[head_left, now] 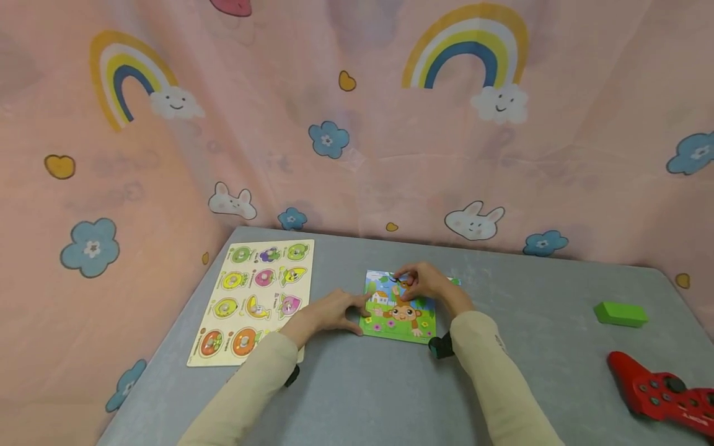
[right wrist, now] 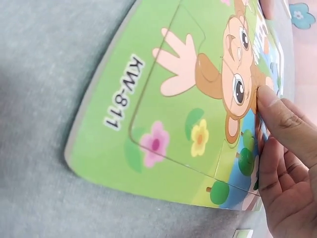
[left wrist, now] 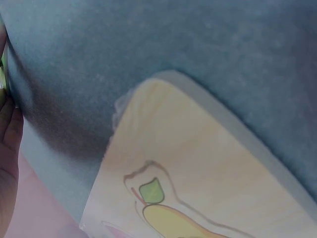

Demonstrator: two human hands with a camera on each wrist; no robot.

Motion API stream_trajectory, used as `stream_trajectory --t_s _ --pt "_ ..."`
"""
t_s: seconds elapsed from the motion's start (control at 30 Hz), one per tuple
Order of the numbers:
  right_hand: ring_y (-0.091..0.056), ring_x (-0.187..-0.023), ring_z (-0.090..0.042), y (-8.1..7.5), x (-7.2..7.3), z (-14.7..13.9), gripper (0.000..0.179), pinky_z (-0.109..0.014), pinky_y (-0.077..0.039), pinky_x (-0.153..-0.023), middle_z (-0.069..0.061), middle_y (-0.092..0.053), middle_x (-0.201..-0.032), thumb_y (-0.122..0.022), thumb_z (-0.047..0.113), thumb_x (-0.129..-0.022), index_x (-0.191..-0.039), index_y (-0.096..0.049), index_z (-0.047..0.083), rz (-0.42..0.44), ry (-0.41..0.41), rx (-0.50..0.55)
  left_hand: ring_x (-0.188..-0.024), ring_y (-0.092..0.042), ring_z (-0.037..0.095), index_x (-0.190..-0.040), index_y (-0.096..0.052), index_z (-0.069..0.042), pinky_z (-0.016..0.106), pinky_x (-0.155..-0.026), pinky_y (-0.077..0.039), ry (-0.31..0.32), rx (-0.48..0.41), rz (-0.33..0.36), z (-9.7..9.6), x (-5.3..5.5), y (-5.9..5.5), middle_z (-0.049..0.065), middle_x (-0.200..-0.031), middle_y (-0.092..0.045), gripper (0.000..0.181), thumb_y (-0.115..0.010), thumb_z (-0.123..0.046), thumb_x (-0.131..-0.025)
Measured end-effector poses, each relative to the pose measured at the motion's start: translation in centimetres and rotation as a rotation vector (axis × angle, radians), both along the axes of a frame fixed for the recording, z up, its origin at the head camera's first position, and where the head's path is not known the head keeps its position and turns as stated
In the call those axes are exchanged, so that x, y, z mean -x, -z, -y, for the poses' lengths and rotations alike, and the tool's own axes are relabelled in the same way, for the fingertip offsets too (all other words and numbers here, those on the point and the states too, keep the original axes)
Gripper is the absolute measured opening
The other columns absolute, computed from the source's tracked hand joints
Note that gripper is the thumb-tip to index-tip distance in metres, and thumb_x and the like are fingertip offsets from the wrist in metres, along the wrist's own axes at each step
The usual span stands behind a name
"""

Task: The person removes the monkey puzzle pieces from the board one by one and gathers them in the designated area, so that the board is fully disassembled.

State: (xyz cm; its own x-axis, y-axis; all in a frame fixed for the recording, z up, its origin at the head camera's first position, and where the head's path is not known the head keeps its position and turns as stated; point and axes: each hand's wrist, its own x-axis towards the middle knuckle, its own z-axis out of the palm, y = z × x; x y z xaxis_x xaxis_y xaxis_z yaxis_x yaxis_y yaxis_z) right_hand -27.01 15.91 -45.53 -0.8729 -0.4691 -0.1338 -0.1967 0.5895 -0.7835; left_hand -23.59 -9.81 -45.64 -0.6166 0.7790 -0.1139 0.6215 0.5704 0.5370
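A jigsaw board with a cartoon monkey (head_left: pixel 398 313) lies on the grey table. My left hand (head_left: pixel 336 310) touches its left edge, fingers extended and thumb near the lower left corner; only part of this hand shows in the left wrist view. Over the upper part of the board, my right hand (head_left: pixel 426 282) has its fingers curled and appears to pinch a puzzle piece (head_left: pixel 405 283) between thumb and fingers. The right wrist view shows the right thumb (right wrist: pixel 285 116) against the monkey's body, with the piece mostly hidden. Printed "KW-811" marks the board's green border (right wrist: pixel 121 94).
A wooden fruit puzzle board (head_left: pixel 220 331) lies at the left, beneath the left forearm. At the right are a green block (head_left: pixel 621 314) and a red game controller (head_left: pixel 658 393). A pink patterned curtain (head_left: pixel 379 179) hangs behind the table.
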Motion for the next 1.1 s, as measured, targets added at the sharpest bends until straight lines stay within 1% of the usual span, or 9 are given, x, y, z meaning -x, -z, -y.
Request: stream_trajectory --t_s 0.1,0.2,0.33,0.53,0.67,0.73,0.9,1.07,1.1 --pt "-0.041 -0.055 -0.01 0.0 0.0 0.0 0.041 -0.023 -0.039 -0.055 -0.012 -0.05 -0.077 -0.077 -0.006 -0.076 -0.114 -0.063 -0.011 0.009 -0.001 0.016 -0.122 -0.053 0.019 -0.112 -0.071 -0.01 0.029 -0.097 -0.044 0.003 -0.003 -0.007 -0.1 0.0 0.0 0.011 -0.143 -0.046 0.038 -0.079 -0.025 -0.078" --pt "-0.04 -0.063 -0.014 0.0 0.0 0.2 0.041 -0.025 -0.037 -0.058 -0.014 -0.048 -0.08 -0.076 -0.007 -0.076 -0.114 -0.062 -0.011 0.009 -0.008 0.001 -0.124 -0.051 0.019 -0.11 -0.072 -0.011 0.03 -0.098 -0.043 -0.004 0.001 -0.011 -0.1 -0.1 0.0 0.011 -0.142 -0.047 0.037 -0.079 -0.026 -0.078" --pt "-0.04 -0.075 -0.02 0.0 0.0 0.3 0.042 -0.029 -0.037 -0.065 -0.016 -0.051 -0.092 -0.076 -0.005 -0.077 -0.115 -0.06 -0.009 0.008 -0.01 -0.041 -0.126 -0.049 0.02 -0.109 -0.072 -0.011 0.031 -0.099 -0.042 -0.008 0.0 -0.003 -0.1 -0.1 0.1 0.012 -0.142 -0.046 0.035 -0.079 -0.026 -0.078" --pt "-0.044 -0.082 -0.026 0.1 -0.2 0.3 0.042 -0.034 -0.041 -0.07 -0.023 -0.054 -0.105 -0.076 -0.005 -0.077 -0.116 -0.058 -0.008 -0.044 -0.03 -0.043 -0.127 -0.049 0.02 -0.109 -0.072 -0.011 0.031 -0.1 -0.042 -0.013 -0.004 0.005 -0.1 -0.1 0.1 0.012 -0.142 -0.046 0.034 -0.079 -0.025 -0.078" --pt "-0.052 -0.098 -0.035 0.1 -0.6 0.6 0.041 -0.044 -0.046 -0.081 -0.026 -0.054 -0.115 -0.077 -0.003 -0.077 -0.114 -0.059 -0.003 -0.094 0.011 -0.067 -0.126 -0.05 0.02 -0.109 -0.072 -0.011 0.031 -0.099 -0.042 -0.011 0.001 -0.004 0.1 0.0 0.2 0.012 -0.142 -0.047 0.035 -0.079 -0.025 -0.078" --pt "-0.051 -0.107 -0.039 0.2 -0.9 0.8 0.041 -0.05 -0.045 -0.087 -0.026 -0.054 -0.118 -0.077 -0.002 -0.077 -0.114 -0.06 -0.001 -0.111 0.046 -0.074 -0.125 -0.05 0.02 -0.109 -0.072 -0.011 0.031 -0.099 -0.043 -0.01 0.005 -0.012 0.1 0.0 0.2 0.012 -0.142 -0.047 0.035 -0.079 -0.025 -0.078" --pt "-0.052 -0.11 -0.039 0.8 -1.5 0.7 0.039 -0.052 -0.044 -0.092 -0.023 -0.057 -0.119 -0.076 -0.002 -0.078 -0.115 -0.064 -0.002 -0.151 0.101 -0.018 -0.125 -0.05 0.019 -0.11 -0.072 -0.011 0.031 -0.1 -0.042 -0.014 0.014 -0.021 0.1 0.0 0.1 0.011 -0.142 -0.048 0.036 -0.079 -0.026 -0.078" --pt "-0.056 -0.096 -0.035 1.5 -1.9 -0.1 0.038 -0.049 -0.048 -0.084 -0.022 -0.06 -0.114 -0.076 -0.003 -0.078 -0.114 -0.066 -0.004 -0.229 0.11 0.055 -0.125 -0.051 0.019 -0.109 -0.072 -0.011 0.03 -0.1 -0.042 -0.008 0.017 -0.026 -0.1 -0.1 0.1 0.01 -0.141 -0.049 0.036 -0.08 -0.026 -0.077" --pt "-0.057 -0.095 -0.035 1.6 -1.9 -0.2 0.038 -0.048 -0.049 -0.083 -0.022 -0.06 -0.113 -0.076 -0.002 -0.078 -0.114 -0.067 -0.004 -0.243 0.107 0.062 -0.124 -0.051 0.018 -0.112 -0.071 -0.011 0.03 -0.1 -0.042 -0.006 0.016 -0.027 -0.2 0.0 0.1 0.009 -0.137 -0.053 0.039 -0.08 -0.026 -0.077"
